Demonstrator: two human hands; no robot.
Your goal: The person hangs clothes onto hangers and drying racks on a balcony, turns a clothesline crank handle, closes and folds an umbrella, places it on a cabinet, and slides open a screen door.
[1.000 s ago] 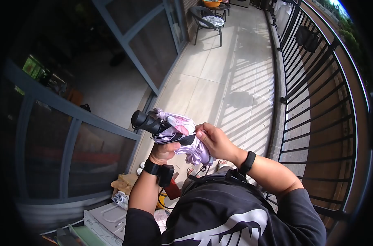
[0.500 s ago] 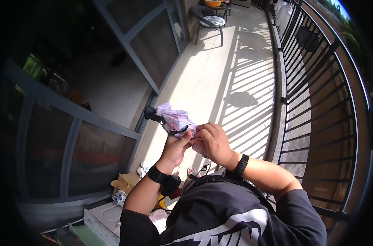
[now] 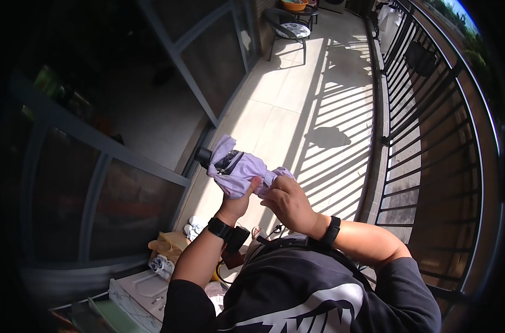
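Note:
A folded umbrella (image 3: pixel 247 171) with bunched lilac fabric lies across both hands, its black handle (image 3: pixel 203 156) pointing to the upper left. My left hand (image 3: pixel 236 204) is wrapped round its underside, thumb up against the fabric. At the umbrella's right end, my right hand (image 3: pixel 289 204) is closed on the gathered cloth, fingers bent. Part of the black shaft shows between loose folds near the handle. The fingertips of my right hand are partly hidden by the fabric and by the hand itself.
A black railing (image 3: pixel 424 150) runs along the right. Glass sliding doors (image 3: pixel 147 205) stand on the left. A chair with a patterned seat (image 3: pixel 292 30) and an orange basin (image 3: pixel 294 5) are at the far end. A tan bag (image 3: pixel 172 246) and a cabinet (image 3: pixel 144 288) are at lower left.
The umbrella has turned in my hands, and its lilac folds hang differently, with more plain fabric showing. My right hand has moved slightly down and right along it.

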